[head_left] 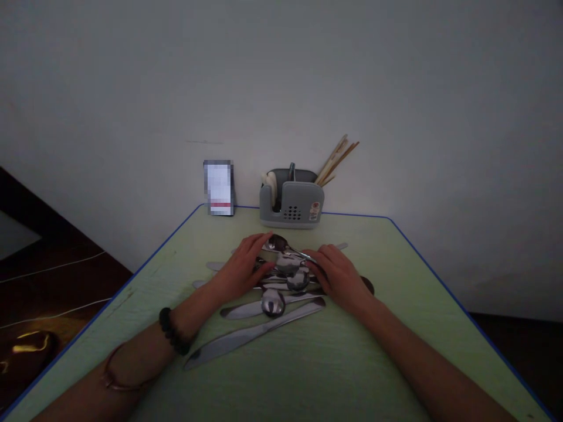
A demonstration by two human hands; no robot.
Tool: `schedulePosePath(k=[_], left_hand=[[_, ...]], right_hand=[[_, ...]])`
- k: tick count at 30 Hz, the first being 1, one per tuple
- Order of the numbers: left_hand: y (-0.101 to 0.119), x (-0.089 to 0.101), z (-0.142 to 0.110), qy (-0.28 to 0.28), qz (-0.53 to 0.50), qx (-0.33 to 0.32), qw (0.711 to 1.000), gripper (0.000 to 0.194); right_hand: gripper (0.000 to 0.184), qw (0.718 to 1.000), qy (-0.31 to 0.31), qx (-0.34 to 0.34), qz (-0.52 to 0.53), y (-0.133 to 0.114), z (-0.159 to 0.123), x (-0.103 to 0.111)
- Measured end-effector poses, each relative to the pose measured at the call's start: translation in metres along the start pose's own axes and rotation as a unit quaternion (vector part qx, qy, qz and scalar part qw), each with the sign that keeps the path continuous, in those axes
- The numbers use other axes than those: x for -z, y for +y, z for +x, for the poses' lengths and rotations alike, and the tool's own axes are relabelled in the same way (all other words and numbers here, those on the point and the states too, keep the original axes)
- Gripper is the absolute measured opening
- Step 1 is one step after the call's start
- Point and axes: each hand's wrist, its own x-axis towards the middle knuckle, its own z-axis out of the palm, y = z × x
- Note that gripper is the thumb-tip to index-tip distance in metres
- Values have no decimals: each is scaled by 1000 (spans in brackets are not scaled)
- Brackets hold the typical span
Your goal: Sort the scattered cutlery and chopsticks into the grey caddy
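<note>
A pile of metal spoons and knives lies on the table in front of me. At its left side, my left hand [241,266] is cupped with thumb and fingers apart, the fingertips at the bowl of the topmost spoon [277,242]. My right hand [338,275] is closed over the handle of that spoon, which slants down to the right; part of the grip is hidden. More spoon bowls, including one spoon [298,279], lie between the hands. Nearer to me are another spoon [273,303] and a table knife [246,338]. Several handles are hidden beneath my hands.
A grey cutlery holder [292,202] stands at the back of the green table [299,375], with chopsticks [336,161] leaning out to the right. Left of it, a phone [219,187] is propped upright against the wall. Blue edging borders the table.
</note>
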Motion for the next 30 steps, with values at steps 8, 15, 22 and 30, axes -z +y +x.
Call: schedulePosePath(k=[8, 15, 22, 30], left_hand=[[-7, -3, 0, -4, -9, 37, 999, 49], [-10, -4, 2, -1, -7, 67, 998, 39], [-5, 0, 3, 19, 34, 81, 996, 28], [12, 5, -1, -36, 15, -42, 998, 30]], right_hand=[[25, 999, 19, -5, 34, -1, -1, -2], [24, 999, 11, 1, 36, -1, -2, -3], [25, 999, 7, -43, -30, 4, -3, -5], [31, 997, -66, 12, 42, -3, -3, -2]])
